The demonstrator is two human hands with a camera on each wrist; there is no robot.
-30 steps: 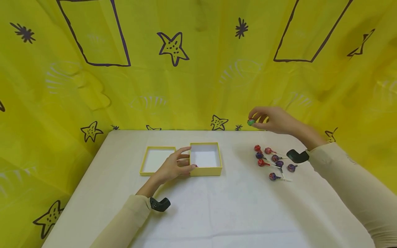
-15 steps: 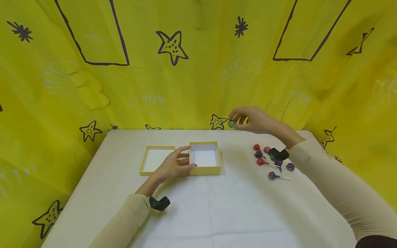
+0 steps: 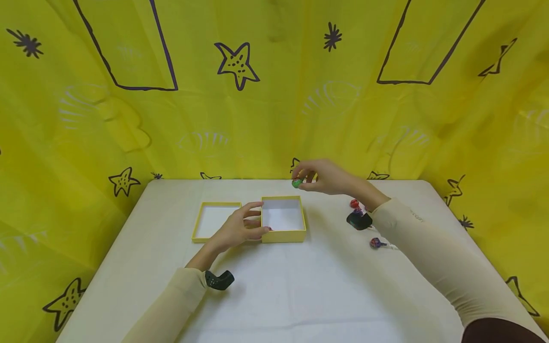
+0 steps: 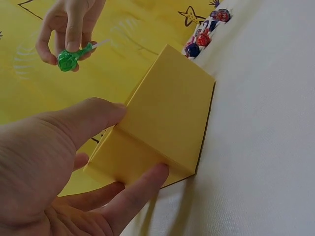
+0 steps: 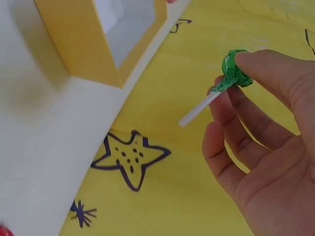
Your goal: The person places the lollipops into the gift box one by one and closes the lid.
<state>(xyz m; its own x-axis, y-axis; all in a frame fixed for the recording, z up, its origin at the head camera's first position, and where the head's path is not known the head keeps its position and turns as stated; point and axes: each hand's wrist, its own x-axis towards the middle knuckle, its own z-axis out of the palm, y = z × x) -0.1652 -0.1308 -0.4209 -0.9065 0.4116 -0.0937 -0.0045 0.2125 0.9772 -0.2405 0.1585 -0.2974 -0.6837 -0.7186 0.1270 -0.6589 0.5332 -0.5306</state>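
Observation:
A yellow box (image 3: 296, 236) with a pale inside sits on the table; a small bit of red shows inside by its near left corner. At that corner my left hand (image 3: 238, 226) holds the box, thumb on the rim and fingers along the left wall (image 4: 130, 157). My right hand (image 3: 323, 177) pinches a green-wrapped lollipop (image 5: 235, 71) by its candy head between thumb and fingers. It is in the air above and beyond the box's far right corner. In the right wrist view the white stick (image 5: 199, 109) points away from the palm.
A shallow yellow-edged lid (image 3: 212, 221) lies left of the box. Several red and purple lollipops (image 4: 203, 38) lie on the table to the right, partly hidden by my right arm in the head view. A yellow patterned curtain (image 3: 274, 109) hangs behind the table.
My right hand has carried the green lollipop leftward from over the lollipop pile towards the box, dipping slightly lately. My left hand has stayed on the box.

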